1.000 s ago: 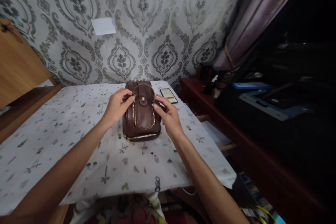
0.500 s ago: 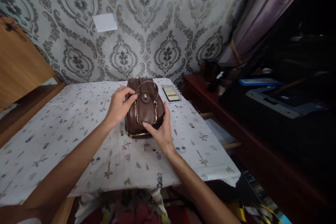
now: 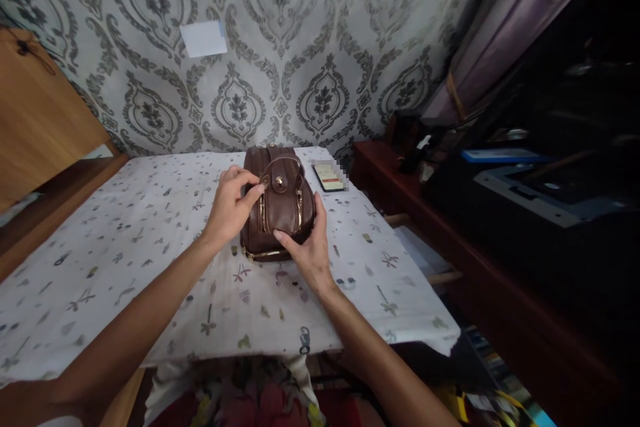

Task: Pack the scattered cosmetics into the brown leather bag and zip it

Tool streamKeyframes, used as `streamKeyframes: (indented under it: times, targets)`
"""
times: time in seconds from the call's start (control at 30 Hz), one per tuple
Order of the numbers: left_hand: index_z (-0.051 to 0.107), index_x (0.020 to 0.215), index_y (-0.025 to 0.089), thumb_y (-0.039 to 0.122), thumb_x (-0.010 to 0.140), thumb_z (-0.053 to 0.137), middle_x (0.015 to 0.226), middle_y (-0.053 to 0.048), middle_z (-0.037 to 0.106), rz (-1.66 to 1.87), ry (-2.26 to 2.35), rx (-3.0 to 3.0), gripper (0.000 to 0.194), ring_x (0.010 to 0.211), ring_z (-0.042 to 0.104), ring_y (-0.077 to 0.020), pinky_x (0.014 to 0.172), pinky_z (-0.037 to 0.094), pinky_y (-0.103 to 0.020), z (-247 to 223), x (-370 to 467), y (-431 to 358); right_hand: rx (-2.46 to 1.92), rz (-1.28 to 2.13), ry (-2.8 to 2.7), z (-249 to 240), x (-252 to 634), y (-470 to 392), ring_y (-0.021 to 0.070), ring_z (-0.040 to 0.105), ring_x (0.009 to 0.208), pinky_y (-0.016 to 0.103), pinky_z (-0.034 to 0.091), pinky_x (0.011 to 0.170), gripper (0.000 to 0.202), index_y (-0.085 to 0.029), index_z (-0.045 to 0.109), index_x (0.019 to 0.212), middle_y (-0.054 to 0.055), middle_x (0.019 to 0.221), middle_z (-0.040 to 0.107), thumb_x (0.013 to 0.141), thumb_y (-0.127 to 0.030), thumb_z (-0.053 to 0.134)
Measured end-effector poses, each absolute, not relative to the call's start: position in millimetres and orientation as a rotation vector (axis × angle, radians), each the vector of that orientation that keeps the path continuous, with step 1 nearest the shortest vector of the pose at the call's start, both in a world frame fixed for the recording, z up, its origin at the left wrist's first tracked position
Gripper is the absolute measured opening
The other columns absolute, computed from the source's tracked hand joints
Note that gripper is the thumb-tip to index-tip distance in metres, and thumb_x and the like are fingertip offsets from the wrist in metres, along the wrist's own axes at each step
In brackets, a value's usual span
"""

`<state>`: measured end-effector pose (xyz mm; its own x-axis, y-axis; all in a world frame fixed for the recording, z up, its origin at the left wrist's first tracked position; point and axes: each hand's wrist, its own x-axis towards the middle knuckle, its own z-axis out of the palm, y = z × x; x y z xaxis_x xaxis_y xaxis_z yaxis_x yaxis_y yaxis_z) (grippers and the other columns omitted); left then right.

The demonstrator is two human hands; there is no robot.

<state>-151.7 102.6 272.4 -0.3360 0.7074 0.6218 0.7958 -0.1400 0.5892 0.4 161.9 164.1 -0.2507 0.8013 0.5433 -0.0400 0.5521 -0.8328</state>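
Note:
A dark brown leather bag (image 3: pixel 283 210) with gold zips, a round gold clasp and a thin looped handle lies on the cloth-covered table (image 3: pixel 165 233). My left hand (image 3: pixel 233 203) pinches at the upper end of the bag's left zip, near the handle's base; the small part between thumb and forefinger is mostly hidden. My right hand (image 3: pixel 310 243) grips the lower right of the bag, thumb on the front and fingers along its right side. Just right of the bag lies a phone (image 3: pixel 330 177) with a lit screen.
A wooden cabinet (image 3: pixel 45 120) stands at the left. Along the right runs a dark red wooden surface (image 3: pixel 415 207) with dark objects on it. Patterned wallpaper, with a white paper (image 3: pixel 204 39) on it, rises behind the table.
The view has shifted slightly. My left hand's fingertips have moved a little along the upper left zip of the bag; my right hand keeps its hold.

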Motion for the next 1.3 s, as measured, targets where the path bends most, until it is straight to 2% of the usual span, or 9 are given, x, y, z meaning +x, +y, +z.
streamKeyframes:
  times: [0.33,0.43,0.53,0.63,0.77,0.87,1.1,1.3]
  targets:
    - [0.064,0.086,0.023,0.033,0.087,0.057,0.091,-0.003,0.056,-1.541,-2.096,-1.795,0.013,0.097,0.055,-0.0237,0.088,0.043,-0.039,270.9,-147.5,91.7,-0.666,0.960,-1.638,173.4,5.2,156.4,0.0313,0.031,0.145,0.055,0.028,0.119,0.098,-0.022,0.023,0.155,0.015,0.158,0.031,0.077,-0.052,0.074]
    - [0.063,0.088,0.023,0.034,0.089,0.056,0.091,-0.003,0.056,-1.489,-2.062,-1.794,0.013,0.098,0.055,-0.0240,0.089,0.042,-0.039,269.7,-146.6,91.3,-0.651,0.965,-1.628,184.0,10.6,159.6,0.0279,0.033,0.145,0.052,0.029,0.119,0.077,-0.023,0.030,0.152,0.013,0.156,0.035,0.088,-0.050,0.063]
    - [0.061,0.087,0.024,0.032,0.089,0.055,0.089,-0.003,0.057,-1.435,-2.022,-1.791,0.010,0.095,0.054,-0.0235,0.088,0.042,-0.040,269.6,-146.4,91.9,-0.631,0.903,-1.621,197.4,12.8,171.3,0.0258,0.037,0.142,0.051,0.030,0.118,0.049,-0.025,0.050,0.140,0.011,0.149,0.046,0.096,-0.045,0.052]
    - [0.060,0.084,0.023,0.031,0.088,0.056,0.087,-0.003,0.057,-1.410,-2.039,-1.795,0.010,0.093,0.054,-0.0235,0.080,0.043,-0.037,271.6,-147.1,92.6,-0.604,0.856,-1.611,209.2,9.5,186.6,0.0258,0.049,0.132,0.049,0.037,0.113,0.033,-0.025,0.065,0.121,0.011,0.134,0.058,0.095,-0.042,0.053]
    - [0.059,0.082,0.023,0.032,0.088,0.056,0.085,-0.003,0.057,-1.371,-2.049,-1.807,0.011,0.091,0.054,-0.0232,0.073,0.041,-0.035,275.0,-147.9,94.0,-0.573,0.849,-1.572,217.8,1.2,199.1,0.0249,0.059,0.118,0.047,0.042,0.108,0.018,-0.024,0.072,0.098,0.009,0.116,0.066,0.090,-0.036,0.060]
    - [0.060,0.084,0.023,0.032,0.088,0.057,0.086,-0.003,0.057,-1.359,-2.023,-1.805,0.010,0.091,0.054,-0.0230,0.074,0.041,-0.035,275.6,-148.1,95.4,-0.569,0.858,-1.540,219.0,-2.5,200.6,0.0246,0.060,0.115,0.046,0.044,0.105,0.015,-0.023,0.072,0.090,0.009,0.111,0.067,0.089,-0.033,0.062]
    - [0.059,0.085,0.023,0.030,0.089,0.056,0.087,-0.003,0.058,-1.349,-1.974,-1.804,0.008,0.093,0.055,-0.0238,0.081,0.043,-0.038,271.5,-148.0,97.0,-0.562,0.896,-1.528,213.9,-2.4,198.0,0.0235,0.059,0.118,0.046,0.043,0.107,0.014,-0.024,0.071,0.093,0.008,0.118,0.063,0.085,-0.036,0.068]
    - [0.058,0.084,0.024,0.030,0.088,0.058,0.087,-0.003,0.058,-1.369,-1.949,-1.781,0.007,0.093,0.054,-0.0241,0.085,0.044,-0.040,269.5,-145.6,99.2,-0.566,0.889,-1.538,215.0,-2.9,199.4,0.0241,0.059,0.117,0.047,0.044,0.106,0.012,-0.025,0.071,0.090,0.008,0.116,0.063,0.086,-0.036,0.067]
